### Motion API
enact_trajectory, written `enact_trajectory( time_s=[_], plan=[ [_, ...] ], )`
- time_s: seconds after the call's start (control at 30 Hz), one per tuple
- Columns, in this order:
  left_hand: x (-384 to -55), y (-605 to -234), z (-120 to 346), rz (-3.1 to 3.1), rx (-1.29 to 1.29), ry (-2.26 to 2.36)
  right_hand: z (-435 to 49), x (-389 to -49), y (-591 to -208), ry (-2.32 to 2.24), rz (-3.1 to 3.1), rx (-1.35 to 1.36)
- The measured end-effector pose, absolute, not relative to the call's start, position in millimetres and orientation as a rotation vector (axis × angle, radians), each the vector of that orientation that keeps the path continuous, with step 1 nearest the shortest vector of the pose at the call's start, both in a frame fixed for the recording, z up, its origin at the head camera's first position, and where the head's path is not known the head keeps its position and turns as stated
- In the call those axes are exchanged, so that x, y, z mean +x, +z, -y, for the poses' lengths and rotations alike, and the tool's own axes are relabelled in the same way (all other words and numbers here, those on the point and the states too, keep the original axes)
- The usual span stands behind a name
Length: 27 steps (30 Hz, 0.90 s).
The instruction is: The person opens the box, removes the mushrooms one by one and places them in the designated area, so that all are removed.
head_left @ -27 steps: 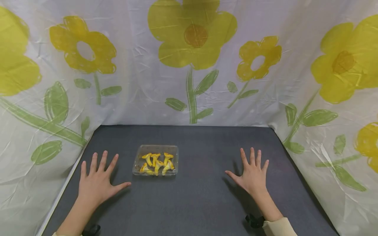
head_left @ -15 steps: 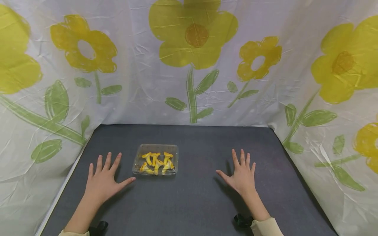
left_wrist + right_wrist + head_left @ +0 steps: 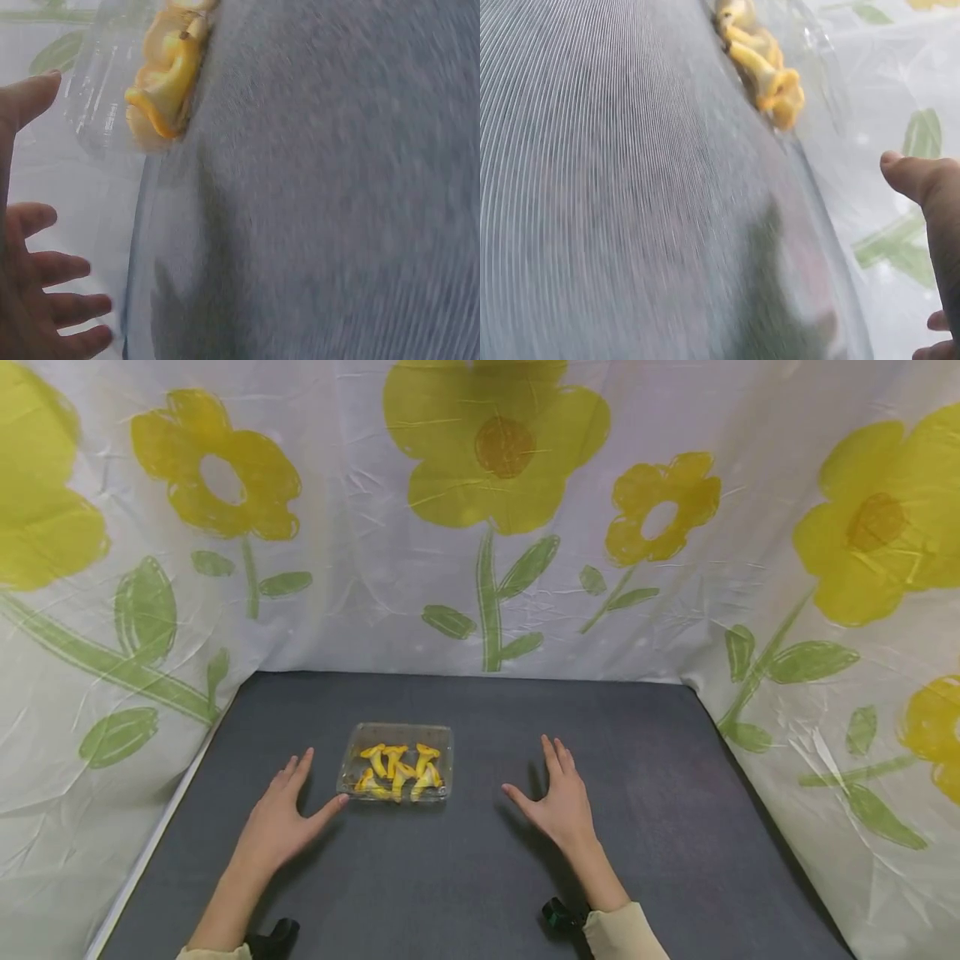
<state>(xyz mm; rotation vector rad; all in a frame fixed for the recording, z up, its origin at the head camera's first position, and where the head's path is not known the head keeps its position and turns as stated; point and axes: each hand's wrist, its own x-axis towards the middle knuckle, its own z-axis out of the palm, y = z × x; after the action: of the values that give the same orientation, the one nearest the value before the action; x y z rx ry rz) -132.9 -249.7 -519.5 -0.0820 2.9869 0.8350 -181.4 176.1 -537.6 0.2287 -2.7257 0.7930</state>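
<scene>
A clear plastic box (image 3: 442, 735) with several yellow trumpet-shaped mushrooms (image 3: 402, 774) in it lies left of the middle of the dark table. My left hand (image 3: 277, 827) is just left of the box, fingers extended and thumb spread toward the box's near left corner; whether the thumb touches it I cannot tell. Further off, to the right of the box, my right hand (image 3: 561, 806) hovers with fingers extended and thumb out, holding nothing. Both wrist views catch the mushrooms (image 3: 169, 82) through the clear plastic, with fingers at the edge of the picture.
The table (image 3: 465, 893) has a dark grey cloth top. A white curtain (image 3: 360, 568) printed with yellow flowers surrounds its back and sides. Black wrist devices (image 3: 558, 914) sit under both forearms.
Both hands have moved inward toward the box, the right one travelling further left. Their fingers have drawn closer together. The box has stayed in place.
</scene>
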Motion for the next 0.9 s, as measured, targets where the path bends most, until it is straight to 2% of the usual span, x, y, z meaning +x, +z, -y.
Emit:
enact_trajectory(
  time_s=[0.3, 0.9],
  plan=[
    [-135, -523, 246, -2.910, -0.143, 0.973, -143, -183, -544, 0.937, 2.714, 0.243],
    [-145, -541, 229, -2.919, -0.188, 1.387, -97, -183, -560, 1.283, 2.511, 0.490]
  ],
)
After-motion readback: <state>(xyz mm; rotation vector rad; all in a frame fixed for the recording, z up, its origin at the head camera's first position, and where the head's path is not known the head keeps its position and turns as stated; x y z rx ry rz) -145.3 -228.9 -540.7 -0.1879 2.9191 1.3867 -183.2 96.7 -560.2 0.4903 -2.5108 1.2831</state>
